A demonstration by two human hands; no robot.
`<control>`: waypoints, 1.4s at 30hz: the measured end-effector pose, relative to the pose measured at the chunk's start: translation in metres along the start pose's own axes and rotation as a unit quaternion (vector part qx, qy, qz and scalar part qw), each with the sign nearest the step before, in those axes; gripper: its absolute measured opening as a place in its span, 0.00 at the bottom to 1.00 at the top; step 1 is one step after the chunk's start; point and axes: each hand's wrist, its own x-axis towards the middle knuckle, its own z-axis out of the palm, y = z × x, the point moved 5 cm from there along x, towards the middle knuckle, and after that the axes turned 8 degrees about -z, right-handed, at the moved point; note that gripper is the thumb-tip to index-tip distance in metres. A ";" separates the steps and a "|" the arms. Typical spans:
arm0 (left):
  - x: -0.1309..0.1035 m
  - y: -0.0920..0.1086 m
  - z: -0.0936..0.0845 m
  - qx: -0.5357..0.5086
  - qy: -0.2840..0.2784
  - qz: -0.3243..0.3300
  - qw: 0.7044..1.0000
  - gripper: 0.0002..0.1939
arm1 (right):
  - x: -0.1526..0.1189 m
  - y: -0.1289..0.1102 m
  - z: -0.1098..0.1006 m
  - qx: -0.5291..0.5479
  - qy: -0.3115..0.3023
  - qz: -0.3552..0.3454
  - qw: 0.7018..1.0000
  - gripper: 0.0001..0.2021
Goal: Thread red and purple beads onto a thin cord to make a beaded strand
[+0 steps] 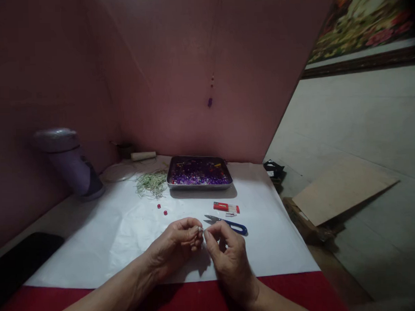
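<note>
My left hand (178,245) is closed, its thumb and forefinger pinching a small pale bead-like piece (200,229). Close beside it on the right, my right hand (229,252) is closed too, thumb and forefinger together at the right end of that piece; what they grip is too small to make out. Just behind my right hand lie dark blue thread snips (239,227), blades pointing left. A red and clear packet (226,207) rests beyond them. Two red beads (159,206) (165,212) lie on the white sheet (125,240) behind my left hand.
A metal tray (200,187) of purple beads stands at the back, with tangled pale green thread (152,183) on its left. A purple bottle (73,164) and a dark flat object (27,261) are at left. Beaded strand (210,102) hangs against the pink wall (178,84).
</note>
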 end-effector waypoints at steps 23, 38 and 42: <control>-0.001 0.000 0.001 0.009 0.010 0.003 1.000 0.07 | -0.004 0.008 0.004 0.070 -0.006 0.018 0.997 0.05; 0.000 0.000 0.000 0.015 0.007 -0.001 1.000 0.07 | -0.004 0.008 0.004 0.055 0.000 0.018 0.998 0.05; 0.002 0.000 0.000 0.018 0.001 0.002 1.000 0.06 | -0.002 0.008 0.003 0.044 -0.002 0.019 0.999 0.06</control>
